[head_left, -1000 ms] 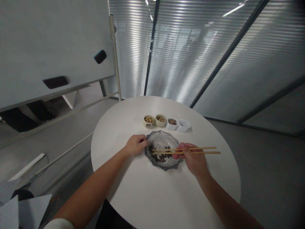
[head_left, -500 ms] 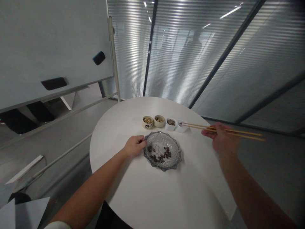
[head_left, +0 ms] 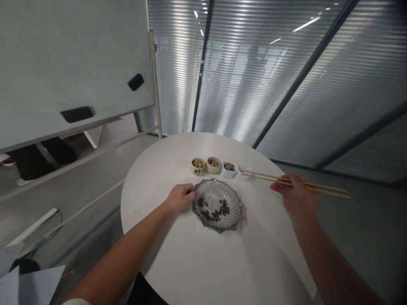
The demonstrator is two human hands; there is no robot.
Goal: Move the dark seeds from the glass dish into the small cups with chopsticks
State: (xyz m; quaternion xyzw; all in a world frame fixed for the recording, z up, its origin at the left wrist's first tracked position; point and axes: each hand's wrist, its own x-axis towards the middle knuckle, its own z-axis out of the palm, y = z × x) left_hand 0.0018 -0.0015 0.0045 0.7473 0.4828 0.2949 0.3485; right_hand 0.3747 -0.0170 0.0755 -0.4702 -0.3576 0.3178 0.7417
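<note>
Beans (head_left: 224,208), loose and dark: lying in the bowl (head_left: 219,191), just right of the left hand (head_left: 182,197). Curling that hand nearly closed at the bowl's left rim, seemingly pinching it between thumb and fingers. Probably risking a tilted bowl and scattered beans by tugging there. Clasping the chopsticks (head_left: 327,187) in the right hand (head_left: 299,197), with fingers bunched around both and hardly any opening. Pointing the tips leftward from that hand at the end white cup (head_left: 243,176); being unable to tell, at this size, of any bean between them. Likely risking a slip by letting the tips cross, or a tipped cup by pressing sideways on that light-looking wall. Having another white cup (head_left: 229,173) and two cream cups (head_left: 213,170) standing beyond the left hand, rightward.
</note>
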